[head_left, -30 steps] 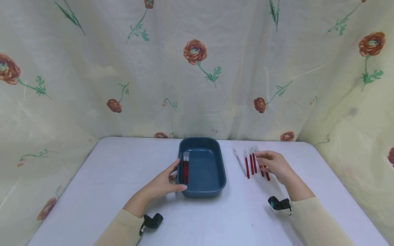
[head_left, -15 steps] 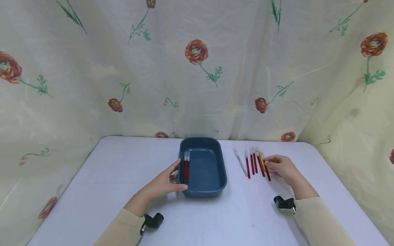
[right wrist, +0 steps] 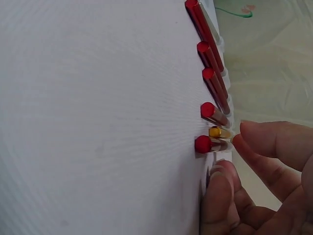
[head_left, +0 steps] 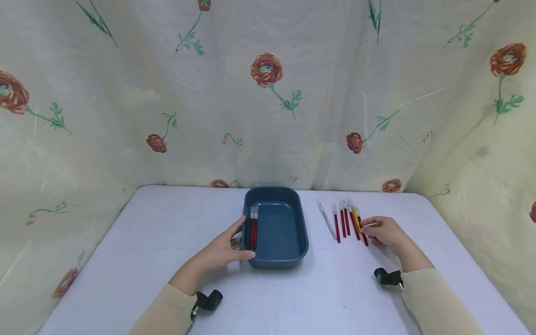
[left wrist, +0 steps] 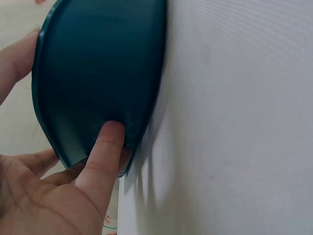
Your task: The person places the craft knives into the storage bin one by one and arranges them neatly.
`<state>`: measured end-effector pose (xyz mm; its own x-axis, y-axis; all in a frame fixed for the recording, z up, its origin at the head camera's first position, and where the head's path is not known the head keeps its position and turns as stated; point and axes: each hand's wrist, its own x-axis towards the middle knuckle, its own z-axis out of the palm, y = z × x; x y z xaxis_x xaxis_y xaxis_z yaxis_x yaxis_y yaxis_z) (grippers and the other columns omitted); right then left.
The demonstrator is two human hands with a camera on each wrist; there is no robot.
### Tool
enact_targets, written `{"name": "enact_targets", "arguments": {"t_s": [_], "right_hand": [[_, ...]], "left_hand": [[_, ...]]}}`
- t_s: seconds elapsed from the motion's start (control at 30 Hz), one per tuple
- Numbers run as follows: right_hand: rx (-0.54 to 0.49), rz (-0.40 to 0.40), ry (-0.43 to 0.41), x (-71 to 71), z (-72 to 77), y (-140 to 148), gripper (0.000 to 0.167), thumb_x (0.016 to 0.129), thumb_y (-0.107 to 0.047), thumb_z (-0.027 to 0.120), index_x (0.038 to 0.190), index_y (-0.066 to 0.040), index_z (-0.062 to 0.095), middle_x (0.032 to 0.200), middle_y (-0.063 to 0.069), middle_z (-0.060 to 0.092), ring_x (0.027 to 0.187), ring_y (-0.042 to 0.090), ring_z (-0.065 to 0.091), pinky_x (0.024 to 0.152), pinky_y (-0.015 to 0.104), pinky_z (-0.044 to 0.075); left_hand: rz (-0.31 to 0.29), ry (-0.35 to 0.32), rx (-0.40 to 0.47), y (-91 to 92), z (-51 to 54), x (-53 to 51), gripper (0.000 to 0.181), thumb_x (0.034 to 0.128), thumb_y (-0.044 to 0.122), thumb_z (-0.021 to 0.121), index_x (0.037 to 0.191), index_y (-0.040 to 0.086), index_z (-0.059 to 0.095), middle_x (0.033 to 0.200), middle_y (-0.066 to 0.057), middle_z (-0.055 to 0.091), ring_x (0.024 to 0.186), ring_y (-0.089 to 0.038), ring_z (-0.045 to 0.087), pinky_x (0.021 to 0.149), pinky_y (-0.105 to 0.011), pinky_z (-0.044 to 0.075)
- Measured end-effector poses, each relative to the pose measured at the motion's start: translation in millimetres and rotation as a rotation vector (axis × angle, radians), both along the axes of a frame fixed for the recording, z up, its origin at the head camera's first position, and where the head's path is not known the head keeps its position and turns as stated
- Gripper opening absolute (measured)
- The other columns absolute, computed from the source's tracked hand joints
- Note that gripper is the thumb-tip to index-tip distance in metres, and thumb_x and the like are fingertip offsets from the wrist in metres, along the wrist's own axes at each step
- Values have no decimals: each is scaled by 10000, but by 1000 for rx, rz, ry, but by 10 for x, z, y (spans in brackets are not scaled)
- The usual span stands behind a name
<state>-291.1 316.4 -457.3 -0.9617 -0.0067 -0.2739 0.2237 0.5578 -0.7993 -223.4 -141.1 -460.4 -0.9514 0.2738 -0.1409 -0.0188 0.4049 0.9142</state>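
My left hand (head_left: 224, 249) grips the left side of a dark blue rectangular tray (head_left: 299, 251), thumb over its rim near the front corner. In the left wrist view a finger (left wrist: 100, 161) presses the tray's outer wall (left wrist: 102, 63). Two red pen-like sticks with clear caps (head_left: 253, 232) lie along the tray's left side. My right hand (head_left: 385, 231) is low at the right end of a row of similar sticks; its thumb and index fingertips meet the yellow stick (right wrist: 215, 131). Whether they pinch it is unclear. A red stick (right wrist: 203, 144) lies beside the yellow one.
Several more red sticks (head_left: 344, 223) lie side by side right of the tray, with a silver one (head_left: 326, 221) at the row's left end. All rest on a white table (head_left: 301, 298). A floral curtain (head_left: 314, 93) hangs behind the table's far edge.
My right hand has shifted right and slightly toward me from over the red sticks, uncovering more of the yellow stick. The left hand and tray have stayed put.
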Motion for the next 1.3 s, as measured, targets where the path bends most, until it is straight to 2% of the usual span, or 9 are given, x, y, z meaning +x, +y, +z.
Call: {"name": "enact_targets", "arguments": {"t_s": [0.2, 0.43, 0.67, 0.97, 1.03, 1.1, 1.2, 1.3], "right_hand": [[-11, -2, 31, -31, -69, 21, 359, 941, -95, 673, 1233, 97, 588, 878, -1, 628, 736, 128, 537, 599, 261, 505], [42, -12, 28, -32, -108, -3, 379, 920, -69, 699, 1255, 77, 596, 933, 62, 621, 694, 137, 529, 593, 267, 501], [83, -14, 32, -43, -82, -6, 396, 888, -39, 730, 1248, 70, 605, 911, 79, 582, 680, 144, 533, 589, 271, 505], [239, 35, 86, -79, -27, 5, 355, 833, -76, 742, 1160, 41, 667, 776, 85, 628, 620, 160, 581, 623, 297, 452], [232, 24, 69, -84, -30, 26, 359, 843, -91, 743, 1169, 38, 663, 849, 135, 639, 635, 159, 578, 636, 294, 446], [198, 10, 52, -84, -39, 49, 372, 857, -96, 741, 1190, 44, 652, 1002, 209, 628, 658, 146, 582, 640, 280, 466], [109, -8, 40, -69, -49, 86, 410, 874, -80, 737, 1232, 80, 618, 1216, 310, 532, 680, 115, 592, 640, 251, 510], [12, -23, 42, -42, -47, 112, 439, 877, -38, 724, 1263, 117, 584, 1299, 341, 471, 677, 87, 604, 630, 231, 541]], "left_hand": [[5, 3, -17, 8, 6, 9, 1070, 796, 287, 870, 1617, 239, 185, 1608, -206, 281, 1398, -436, 401, 1055, -594, 404], [11, 2, -45, 9, 2, 17, 1074, 790, 326, 871, 1616, 255, 188, 1617, -177, 279, 1399, -429, 404, 1052, -604, 403], [2, 3, -42, 6, 7, 14, 1068, 799, 333, 864, 1617, 250, 183, 1628, -159, 261, 1402, -425, 401, 1053, -598, 405], [-8, 6, -31, -3, 8, 3, 1063, 807, 321, 858, 1619, 241, 176, 1620, -191, 262, 1399, -435, 399, 1058, -598, 401], [-11, 7, -28, -5, -2, -2, 1061, 810, 315, 857, 1619, 235, 176, 1619, -195, 260, 1399, -435, 399, 1061, -595, 398], [-11, 10, -34, -1, -7, -4, 1063, 808, 321, 858, 1619, 233, 177, 1615, -200, 269, 1395, -436, 405, 1060, -597, 399], [-6, 13, -45, 6, -12, -7, 1068, 802, 332, 861, 1618, 239, 180, 1611, -199, 281, 1392, -435, 411, 1056, -601, 401], [-5, 16, -45, 10, -15, -11, 1067, 800, 331, 863, 1618, 241, 183, 1609, -195, 287, 1391, -435, 413, 1056, -602, 401]]}}
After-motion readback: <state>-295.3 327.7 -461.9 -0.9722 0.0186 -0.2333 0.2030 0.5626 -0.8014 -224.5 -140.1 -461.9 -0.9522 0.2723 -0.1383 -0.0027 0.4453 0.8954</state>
